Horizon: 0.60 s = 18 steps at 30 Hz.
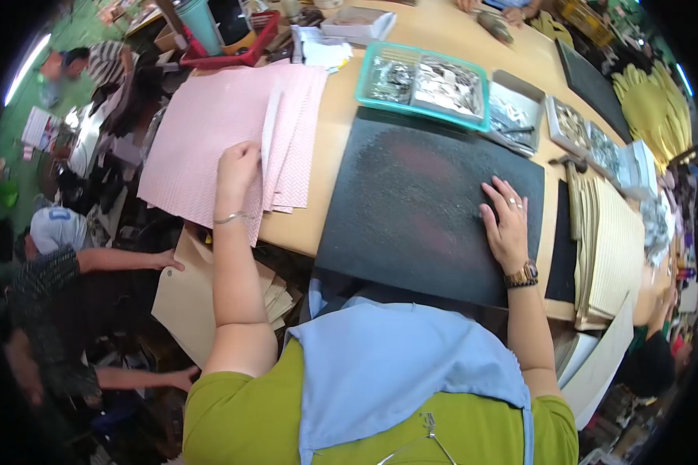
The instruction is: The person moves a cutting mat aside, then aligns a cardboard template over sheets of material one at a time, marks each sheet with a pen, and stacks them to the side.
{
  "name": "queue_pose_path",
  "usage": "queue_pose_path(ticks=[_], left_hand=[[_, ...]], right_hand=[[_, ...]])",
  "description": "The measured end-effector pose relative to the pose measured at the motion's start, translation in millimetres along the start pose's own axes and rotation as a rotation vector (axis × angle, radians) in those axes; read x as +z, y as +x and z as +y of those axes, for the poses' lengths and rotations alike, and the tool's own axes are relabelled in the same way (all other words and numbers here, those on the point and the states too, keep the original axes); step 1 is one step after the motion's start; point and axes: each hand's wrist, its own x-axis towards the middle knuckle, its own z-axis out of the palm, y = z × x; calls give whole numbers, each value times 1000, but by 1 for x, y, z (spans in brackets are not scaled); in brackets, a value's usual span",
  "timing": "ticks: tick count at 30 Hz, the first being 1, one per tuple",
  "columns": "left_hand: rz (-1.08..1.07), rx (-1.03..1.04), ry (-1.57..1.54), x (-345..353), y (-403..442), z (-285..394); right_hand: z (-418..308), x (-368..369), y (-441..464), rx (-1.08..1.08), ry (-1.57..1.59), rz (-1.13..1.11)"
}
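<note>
Crowding workshop table [327, 139]: pink sheets [198, 116]

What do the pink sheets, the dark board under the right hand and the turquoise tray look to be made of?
Pink sheets: possibly paper or thin synthetic; they look thin, with a fine repeating pattern.
Dark board: perhaps rubber, though stone is possible; dull, with a roughened, reddish middle.
Turquoise tray: likely plastic; smooth, evenly coloured rim.

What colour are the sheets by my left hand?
The sheets are pink, finely patterned; the head view shows them best.
</note>
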Motion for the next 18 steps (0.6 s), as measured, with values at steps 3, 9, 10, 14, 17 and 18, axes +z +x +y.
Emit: queue_pose_path(ticks=[3,9,10,14,17,18], left_hand=[[-89,-86,-133,0,-11,22],[135,300,493,20,-31,32],[127,288,498,20,-30,32],[118,227,455,20,-16,24],[151,176,354,16,-15,23],[158,173,304,15,-15,27]], right_hand=[[2,-2,-2,-13,55,31],[0,0,-4,-75,78,30],[1,1,-3,-74,71,33],[1,2,-3,-72,87,38],[-1,-2,-5,-97,65,65],[-4,-5,-6,-100,186,71]])
